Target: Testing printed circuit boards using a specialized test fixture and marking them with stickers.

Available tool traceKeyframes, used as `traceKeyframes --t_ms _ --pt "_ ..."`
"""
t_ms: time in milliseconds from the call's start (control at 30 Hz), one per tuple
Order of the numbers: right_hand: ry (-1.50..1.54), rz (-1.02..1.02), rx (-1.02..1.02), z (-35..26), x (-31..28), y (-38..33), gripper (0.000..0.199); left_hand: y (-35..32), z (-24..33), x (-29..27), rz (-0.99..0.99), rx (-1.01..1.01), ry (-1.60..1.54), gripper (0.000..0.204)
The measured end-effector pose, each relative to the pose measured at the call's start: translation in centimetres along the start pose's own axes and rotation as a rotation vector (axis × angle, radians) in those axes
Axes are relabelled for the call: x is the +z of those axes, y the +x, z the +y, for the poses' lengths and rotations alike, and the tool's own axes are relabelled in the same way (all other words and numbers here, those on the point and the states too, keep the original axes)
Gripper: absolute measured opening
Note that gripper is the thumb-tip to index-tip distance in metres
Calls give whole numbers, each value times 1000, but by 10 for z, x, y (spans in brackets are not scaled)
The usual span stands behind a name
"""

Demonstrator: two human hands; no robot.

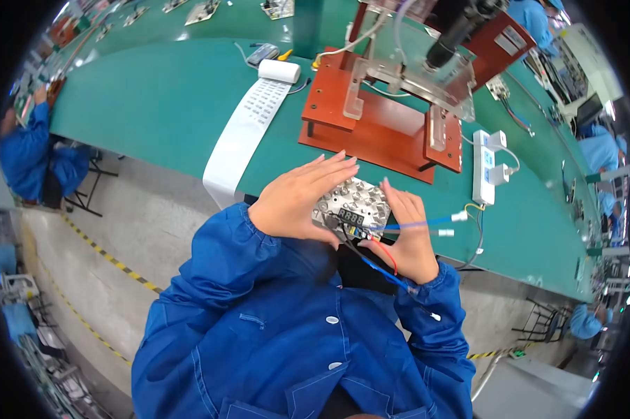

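While held at chest, circuit board [353,204] sits between left hand [297,199] and right hand [407,237], both clamping it.

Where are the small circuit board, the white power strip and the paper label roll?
circuit board [353,202], head view, bare metal face between the hands.
white power strip [482,167], head view, middle of its body.
paper label roll [279,70], head view, rolled end.

Both hands, left [297,199] and right [406,237], cupping a wired circuit module [353,204], orange test fixture [381,115] beyond on green bench [154,98]
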State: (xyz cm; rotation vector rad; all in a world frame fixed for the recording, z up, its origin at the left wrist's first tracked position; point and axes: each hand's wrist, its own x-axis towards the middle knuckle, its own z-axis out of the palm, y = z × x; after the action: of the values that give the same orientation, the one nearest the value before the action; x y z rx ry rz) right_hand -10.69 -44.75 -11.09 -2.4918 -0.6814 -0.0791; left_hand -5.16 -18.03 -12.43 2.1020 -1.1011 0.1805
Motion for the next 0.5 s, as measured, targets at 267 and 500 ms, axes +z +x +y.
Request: traceKeyframes --t_ms 267,500 --pt "619 515 165 26 -55 -60 99 -8 -7 -2 123 -96 -195 88" --pt "290 661 361 141 -183 31 58 -15 -6 -4 127 -57 -47 80"
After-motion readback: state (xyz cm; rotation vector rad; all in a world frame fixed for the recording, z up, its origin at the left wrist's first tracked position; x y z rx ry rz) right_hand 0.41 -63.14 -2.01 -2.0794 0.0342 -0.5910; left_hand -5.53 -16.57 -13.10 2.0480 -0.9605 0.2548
